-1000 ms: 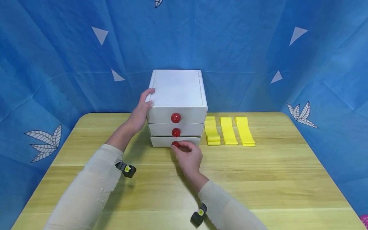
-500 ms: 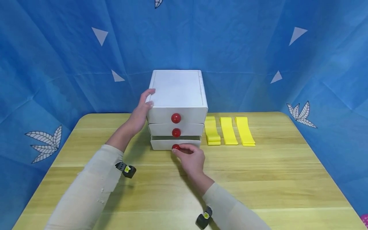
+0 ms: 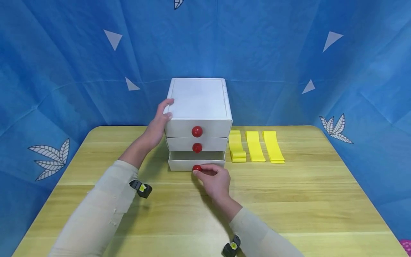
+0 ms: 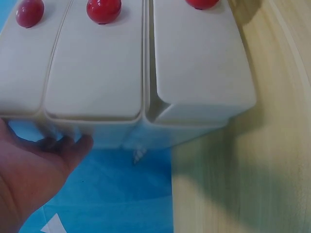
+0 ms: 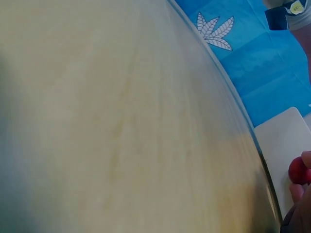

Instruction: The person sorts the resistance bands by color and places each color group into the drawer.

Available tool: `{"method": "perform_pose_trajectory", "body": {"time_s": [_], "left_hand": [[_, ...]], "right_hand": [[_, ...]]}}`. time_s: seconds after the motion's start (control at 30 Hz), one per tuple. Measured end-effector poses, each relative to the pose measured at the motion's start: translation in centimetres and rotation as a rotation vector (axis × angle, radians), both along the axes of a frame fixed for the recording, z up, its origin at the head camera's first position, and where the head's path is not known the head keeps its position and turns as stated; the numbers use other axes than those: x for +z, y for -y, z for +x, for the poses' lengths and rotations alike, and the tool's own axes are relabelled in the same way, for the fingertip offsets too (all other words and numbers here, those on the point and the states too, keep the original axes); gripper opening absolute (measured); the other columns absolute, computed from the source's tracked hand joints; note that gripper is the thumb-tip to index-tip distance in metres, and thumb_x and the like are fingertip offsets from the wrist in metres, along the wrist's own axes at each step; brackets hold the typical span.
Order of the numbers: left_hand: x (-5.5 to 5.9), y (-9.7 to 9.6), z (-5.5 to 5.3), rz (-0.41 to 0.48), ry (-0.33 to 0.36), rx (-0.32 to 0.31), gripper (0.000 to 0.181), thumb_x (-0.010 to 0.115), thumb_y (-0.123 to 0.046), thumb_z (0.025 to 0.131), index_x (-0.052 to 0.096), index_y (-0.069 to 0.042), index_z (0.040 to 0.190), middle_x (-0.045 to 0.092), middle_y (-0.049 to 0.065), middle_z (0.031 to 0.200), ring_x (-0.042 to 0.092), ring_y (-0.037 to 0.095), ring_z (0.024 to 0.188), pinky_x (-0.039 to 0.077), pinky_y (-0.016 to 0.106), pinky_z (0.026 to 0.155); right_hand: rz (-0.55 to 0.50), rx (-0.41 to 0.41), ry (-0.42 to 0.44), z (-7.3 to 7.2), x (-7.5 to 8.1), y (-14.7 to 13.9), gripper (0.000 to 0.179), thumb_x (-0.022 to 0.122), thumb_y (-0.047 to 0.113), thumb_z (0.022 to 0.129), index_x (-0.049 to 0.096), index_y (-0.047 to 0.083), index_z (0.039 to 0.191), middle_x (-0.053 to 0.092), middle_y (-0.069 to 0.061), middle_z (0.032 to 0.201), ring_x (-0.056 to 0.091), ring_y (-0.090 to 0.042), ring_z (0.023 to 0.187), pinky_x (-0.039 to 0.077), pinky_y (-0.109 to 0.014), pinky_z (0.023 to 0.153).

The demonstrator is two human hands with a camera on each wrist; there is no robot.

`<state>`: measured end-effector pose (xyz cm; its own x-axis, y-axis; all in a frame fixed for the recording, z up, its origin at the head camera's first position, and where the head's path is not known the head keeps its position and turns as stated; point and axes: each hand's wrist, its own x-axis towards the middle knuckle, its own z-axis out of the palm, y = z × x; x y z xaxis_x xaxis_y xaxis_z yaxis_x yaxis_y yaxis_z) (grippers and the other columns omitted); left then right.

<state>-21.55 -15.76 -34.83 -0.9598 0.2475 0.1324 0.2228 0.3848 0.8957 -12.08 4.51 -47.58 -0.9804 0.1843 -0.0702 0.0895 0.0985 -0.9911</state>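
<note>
A white drawer cabinet (image 3: 199,98) with three drawers and red round knobs stands at the back of the table. Its bottom drawer (image 3: 179,165) is pulled partway out, and the part of its inside that shows is bare white. My right hand (image 3: 218,182) pinches the bottom drawer's knob (image 3: 196,167) between thumb and forefinger. Against the cabinet's left side lies my left hand (image 3: 155,131), its fingertips at the top edge; the left wrist view shows its fingers (image 4: 80,145) along that side wall. The middle drawer (image 4: 95,73) and top drawer are closed.
Three folded yellow strips (image 3: 255,147) lie side by side on the wooden table (image 3: 305,200), just right of the cabinet. A blue patterned curtain (image 3: 266,43) hangs behind the table and along both sides.
My right hand has drawn the bottom drawer out toward me by its knob, widening the gap above its front. The left hand keeps its place on the cabinet.
</note>
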Motion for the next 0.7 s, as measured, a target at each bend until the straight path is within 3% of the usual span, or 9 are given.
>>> {"method": "perform_pose_trajectory", "body": {"time_s": [0.43, 0.7], "left_hand": [[0.1, 0.0, 0.2, -0.004, 0.000, 0.004, 0.054, 0.023, -0.037, 0.104, 0.014, -0.031, 0.157, 0.006, -0.001, 0.164, 0.004, 0.023, 0.149, 0.008, 0.063, 0.113], [0.1, -0.1, 0.3, -0.005, 0.006, 0.010, 0.054, 0.023, -0.039, 0.103, 0.015, -0.033, 0.156, 0.006, -0.002, 0.164, 0.004, 0.024, 0.149, 0.008, 0.065, 0.112]], "right_hand": [[0.058, 0.071, -0.040, 2.2, -0.1, -1.0, 0.019, 0.090, 0.015, 0.073, 0.079, 0.013, 0.089, 0.073, 0.001, 0.089, 0.067, -0.017, 0.083, 0.056, -0.030, 0.072], [0.105, 0.126, -0.054, 3.5, -0.1, -1.6, 0.019, 0.090, 0.015, 0.073, 0.079, 0.014, 0.088, 0.072, 0.002, 0.089, 0.067, -0.016, 0.084, 0.055, -0.031, 0.077]]}}
